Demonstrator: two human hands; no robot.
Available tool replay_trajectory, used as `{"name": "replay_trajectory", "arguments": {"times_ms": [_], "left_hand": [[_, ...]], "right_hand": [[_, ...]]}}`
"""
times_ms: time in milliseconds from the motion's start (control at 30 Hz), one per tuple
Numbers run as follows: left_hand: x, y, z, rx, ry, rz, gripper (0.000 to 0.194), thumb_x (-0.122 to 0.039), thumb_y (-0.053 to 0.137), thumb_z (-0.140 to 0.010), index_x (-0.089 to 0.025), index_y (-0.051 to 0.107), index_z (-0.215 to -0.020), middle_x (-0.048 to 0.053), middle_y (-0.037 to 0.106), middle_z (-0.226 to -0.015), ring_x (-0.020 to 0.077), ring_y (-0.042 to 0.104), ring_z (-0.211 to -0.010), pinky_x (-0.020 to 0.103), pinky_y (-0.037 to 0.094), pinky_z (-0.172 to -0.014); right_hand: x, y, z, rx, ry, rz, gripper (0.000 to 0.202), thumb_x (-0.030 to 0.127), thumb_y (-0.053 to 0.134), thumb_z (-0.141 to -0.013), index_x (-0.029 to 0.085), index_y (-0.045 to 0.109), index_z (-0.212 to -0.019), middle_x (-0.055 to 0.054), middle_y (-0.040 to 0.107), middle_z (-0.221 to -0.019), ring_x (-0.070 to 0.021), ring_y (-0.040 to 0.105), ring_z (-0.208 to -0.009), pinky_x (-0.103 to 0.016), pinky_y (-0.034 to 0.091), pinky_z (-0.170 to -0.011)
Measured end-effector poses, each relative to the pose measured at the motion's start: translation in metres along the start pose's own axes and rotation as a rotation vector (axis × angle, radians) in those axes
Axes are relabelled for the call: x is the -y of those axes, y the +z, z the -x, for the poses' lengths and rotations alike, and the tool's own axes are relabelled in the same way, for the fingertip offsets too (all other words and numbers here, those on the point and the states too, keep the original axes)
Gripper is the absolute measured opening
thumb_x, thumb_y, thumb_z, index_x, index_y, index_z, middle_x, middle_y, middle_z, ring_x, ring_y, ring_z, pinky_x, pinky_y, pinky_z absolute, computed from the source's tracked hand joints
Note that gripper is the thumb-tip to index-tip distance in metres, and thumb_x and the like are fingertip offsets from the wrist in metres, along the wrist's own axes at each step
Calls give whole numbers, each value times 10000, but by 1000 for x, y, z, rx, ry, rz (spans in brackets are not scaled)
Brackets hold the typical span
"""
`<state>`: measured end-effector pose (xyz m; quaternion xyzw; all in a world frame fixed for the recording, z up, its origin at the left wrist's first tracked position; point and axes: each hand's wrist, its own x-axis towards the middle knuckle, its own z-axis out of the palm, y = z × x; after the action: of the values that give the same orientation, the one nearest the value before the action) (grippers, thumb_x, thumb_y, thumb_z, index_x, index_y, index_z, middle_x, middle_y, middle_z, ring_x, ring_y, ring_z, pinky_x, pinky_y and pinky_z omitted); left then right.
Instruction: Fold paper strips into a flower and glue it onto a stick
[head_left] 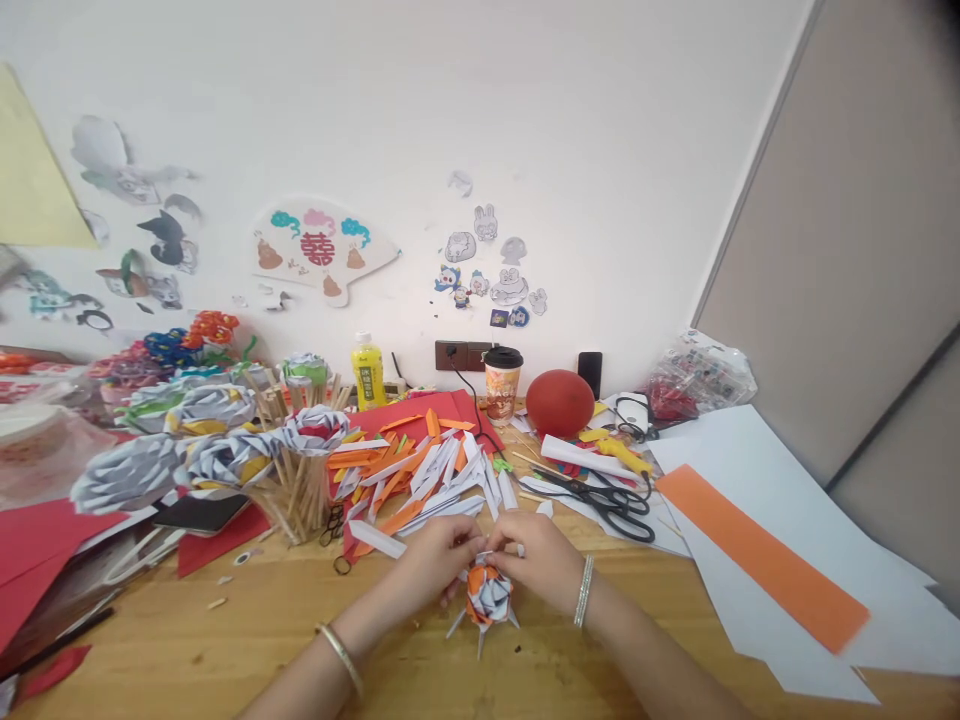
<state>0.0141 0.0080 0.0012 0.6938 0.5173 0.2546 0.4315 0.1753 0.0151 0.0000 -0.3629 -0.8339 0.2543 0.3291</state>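
An orange and white folded-paper piece (489,596) rests on the wooden table in front of me, with pointed white paper tips sticking out toward my side. At its far edge my left hand (442,560) is closed, thumb and fingers pinching white paper. My right hand (534,558) pinches at the same edge from the other side, its fingertips almost touching the left ones. Just beyond both hands lies a loose pile of folded orange and white paper strips (420,470).
Black scissors (619,505), a yellow tool (624,455) and a red balloon (559,403) lie at right-centre. White sheets with an orange strip (765,560) cover the right. Paper flowers (225,455) on sticks, a yellow bottle (367,372) and a cup (502,385) stand farther back.
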Motion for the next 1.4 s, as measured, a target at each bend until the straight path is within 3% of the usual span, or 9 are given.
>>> {"name": "replay_trajectory", "arguments": {"times_ms": [133, 300, 533, 733, 900, 1100, 1300, 1400], "left_hand": [[-4, 0, -1, -142, 111, -173, 163, -239, 422, -696, -168, 477, -560, -50, 442, -495, 99, 402, -451, 201, 295, -436], [0, 0, -4, -169, 129, -242, 188, -232, 411, -701, -156, 495, -551, -33, 459, -528, 122, 409, -535, 217, 288, -496], [4, -2, -3, -203, 141, -245, 201, -248, 416, -715, -160, 500, -554, -35, 448, -534, 123, 393, -548, 221, 291, -518], [5, -4, -3, -244, 158, -203, 211, -261, 423, -729, -162, 521, -570, -22, 486, -546, 133, 422, -565, 220, 310, -528], [3, -6, -2, -256, 142, -236, 211, -255, 419, -727, -165, 502, -555, -18, 483, -545, 138, 424, -568, 225, 313, -535], [2, -7, -2, -276, 172, -211, 221, -285, 416, -741, -170, 521, -585, -13, 513, -554, 143, 435, -562, 228, 332, -538], [2, -4, -3, -274, 151, -221, 223, -285, 395, -743, -176, 514, -588, 12, 550, -581, 164, 479, -592, 245, 358, -567], [3, -4, -2, -298, 124, -207, 216, -307, 400, -736, -183, 495, -587, 14, 553, -585, 171, 480, -592, 251, 361, -568]], "right_hand": [[2, -2, -1, 22, -155, 139, 138, 49, 574, -705, 180, 587, -666, 4, 579, -654, -143, 525, -693, -235, 399, -627], [-2, 2, 0, 39, -96, 143, 102, 118, 556, -764, 190, 628, -758, -16, 629, -729, -144, 555, -714, -243, 423, -650], [-3, -4, 3, 64, -393, 173, 298, 225, 344, -891, 179, 634, -841, -57, 636, -729, -165, 524, -727, -287, 419, -673], [5, -4, 6, 44, -213, 90, 249, 297, 405, -872, 195, 621, -941, -53, 608, -804, -164, 525, -784, -286, 418, -709], [9, -2, 8, 48, -280, 150, 262, 266, 393, -868, 173, 624, -947, -73, 588, -791, -179, 502, -776, -306, 410, -704], [11, 2, 8, -27, -206, 74, 215, 282, 428, -862, 193, 596, -963, -59, 620, -902, -171, 520, -851, -306, 402, -778], [9, 8, 10, -71, -271, 170, 234, 240, 398, -864, 170, 620, -884, -72, 608, -773, -180, 505, -764, -308, 412, -701], [11, 11, 10, -142, -214, 172, 232, 219, 391, -865, 176, 619, -854, -62, 609, -761, -174, 502, -762, -300, 405, -701]]}}
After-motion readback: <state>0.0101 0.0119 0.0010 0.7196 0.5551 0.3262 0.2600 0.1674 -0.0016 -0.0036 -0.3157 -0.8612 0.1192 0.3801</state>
